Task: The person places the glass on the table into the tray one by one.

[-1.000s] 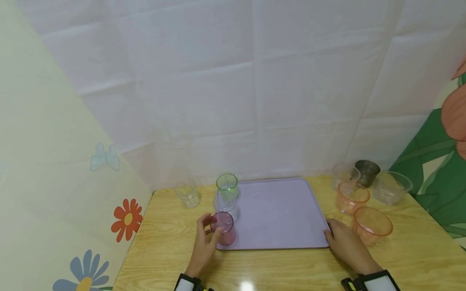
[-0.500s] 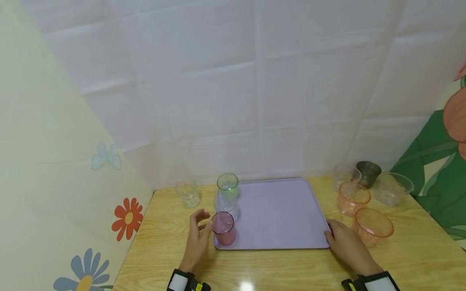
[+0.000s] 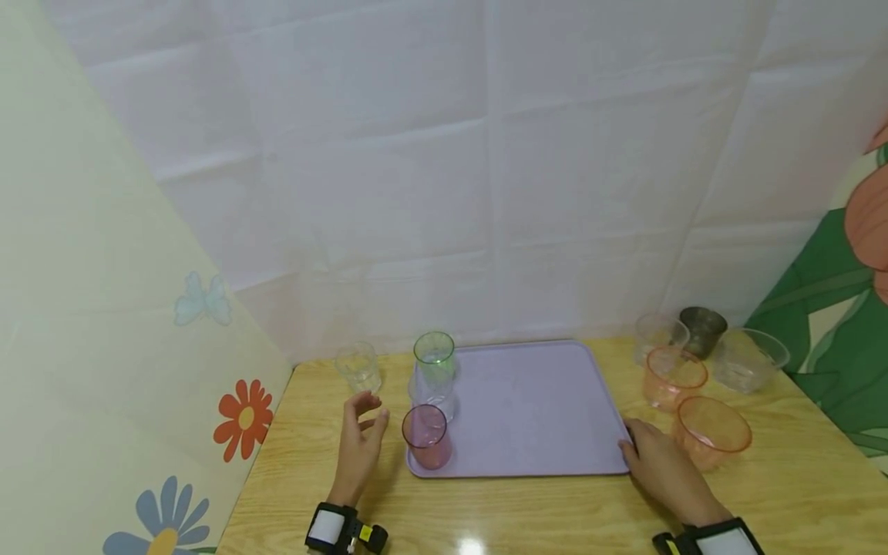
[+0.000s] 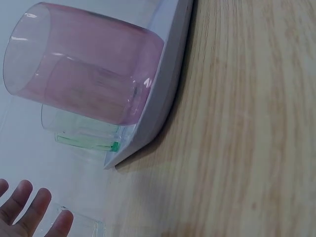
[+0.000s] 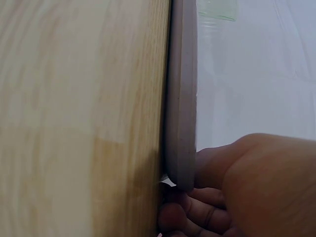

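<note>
pink cup (image 3: 429,449) on tray (image 3: 534,408), lower centre
left hand (image 3: 359,443) spread; right hand (image 3: 657,464) pinches tray edge, probably steadying it, grip part-hidden

Lilac tray (image 3: 534,408), pink cup (image 3: 430,447), yellow wood-grained table (image 3: 541,510)

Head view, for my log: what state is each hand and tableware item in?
Lilac rectangular tray: gripped
Pink transparent tumbler: upright
Green transparent tumbler: upright
Colourless tumbler between them: upright
Colourless tumbler off tray: upright
Front orange bowl: upright
Rear orange bowl: upright
Dark metallic cup: upright
Colourless round cup: upright
Colourless wide bowl: upright
Left hand: holding nothing
Right hand: gripping tray
</note>
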The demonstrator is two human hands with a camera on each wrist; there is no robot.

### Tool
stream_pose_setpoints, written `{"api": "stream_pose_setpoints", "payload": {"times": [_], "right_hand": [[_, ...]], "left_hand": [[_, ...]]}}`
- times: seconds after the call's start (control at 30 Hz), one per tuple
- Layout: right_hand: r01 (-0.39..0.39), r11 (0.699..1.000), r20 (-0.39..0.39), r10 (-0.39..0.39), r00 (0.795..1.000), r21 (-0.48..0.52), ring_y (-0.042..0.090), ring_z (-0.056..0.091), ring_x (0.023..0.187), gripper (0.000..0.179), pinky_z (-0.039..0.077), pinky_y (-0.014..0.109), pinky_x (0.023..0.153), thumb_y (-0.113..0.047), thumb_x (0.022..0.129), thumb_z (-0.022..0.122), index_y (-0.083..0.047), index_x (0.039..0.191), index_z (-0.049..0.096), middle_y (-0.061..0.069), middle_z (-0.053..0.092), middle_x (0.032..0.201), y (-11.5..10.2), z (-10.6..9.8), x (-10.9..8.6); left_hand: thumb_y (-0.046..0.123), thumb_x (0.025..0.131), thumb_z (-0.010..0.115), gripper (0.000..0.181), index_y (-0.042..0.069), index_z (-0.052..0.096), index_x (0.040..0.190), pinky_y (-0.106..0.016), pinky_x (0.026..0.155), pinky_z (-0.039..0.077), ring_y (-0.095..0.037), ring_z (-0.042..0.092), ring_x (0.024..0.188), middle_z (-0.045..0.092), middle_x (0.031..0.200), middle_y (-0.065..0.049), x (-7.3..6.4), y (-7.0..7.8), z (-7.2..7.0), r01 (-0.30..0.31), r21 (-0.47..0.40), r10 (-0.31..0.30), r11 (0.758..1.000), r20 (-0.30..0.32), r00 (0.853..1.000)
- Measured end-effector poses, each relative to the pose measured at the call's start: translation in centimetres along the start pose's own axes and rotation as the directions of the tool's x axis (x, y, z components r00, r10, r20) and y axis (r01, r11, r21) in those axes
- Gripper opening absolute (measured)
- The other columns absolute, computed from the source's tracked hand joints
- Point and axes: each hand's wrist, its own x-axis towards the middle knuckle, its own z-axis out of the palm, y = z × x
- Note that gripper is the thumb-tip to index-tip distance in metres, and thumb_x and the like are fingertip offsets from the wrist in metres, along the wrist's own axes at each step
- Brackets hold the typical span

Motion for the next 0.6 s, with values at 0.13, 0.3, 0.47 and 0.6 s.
{"api": "stream_pose_setpoints", "payload": {"times": [0.13,0.3,0.47,0.6], "right_hand": [[-0.001,1.0,0.003,0.001,1.0,-0.006,0.044,0.061,0.091,0.031,0.051,0.058,0.073,-0.006,0.086,0.063,0.013,0.11,0.057,0.028,0.064,0.097,0.0,0.0,0.0],[0.0,1.0,-0.002,0.0,1.0,-0.009,0.044,0.061,0.091,0.031,0.051,0.058,0.073,-0.006,0.086,0.063,0.013,0.109,0.057,0.028,0.064,0.096,0.0,-0.1,0.0],[0.01,1.0,-0.019,-0.01,1.0,-0.013,0.042,0.062,0.088,0.03,0.052,0.057,0.071,-0.007,0.085,0.064,0.012,0.107,0.058,0.026,0.064,0.094,-0.1,-0.1,-0.1],[0.016,1.0,-0.024,-0.017,1.0,-0.015,0.042,0.062,0.088,0.029,0.052,0.057,0.071,-0.007,0.085,0.064,0.012,0.107,0.058,0.025,0.065,0.094,-0.1,0.0,-0.1]], "left_hand": [[0.006,0.093,0.062,0.041,-0.004,0.042,0.129,-0.058,0.089,0.047,-0.036,0.05,0.114,0.053,0.119,-0.023,0.2,-0.1,-0.2,-0.02,-0.002,0.02,1.0,-0.034,0.999],[0.006,0.091,0.065,0.044,-0.006,0.043,0.127,-0.062,0.089,0.045,-0.038,0.05,0.113,0.054,0.117,-0.024,0.6,-0.6,-0.5,-0.038,-0.015,0.037,0.999,-0.063,0.997],[0.005,0.089,0.066,0.045,-0.007,0.043,0.127,-0.063,0.088,0.046,-0.038,0.05,0.112,0.053,0.117,-0.027,1.1,-1.2,-0.7,-0.027,-0.021,0.025,0.999,-0.084,0.996],[0.006,0.09,0.066,0.044,-0.007,0.044,0.127,-0.062,0.088,0.045,-0.037,0.05,0.112,0.052,0.118,-0.028,1.5,-1.3,-1.0,-0.021,-0.005,0.021,1.0,-0.1,0.995]]}}
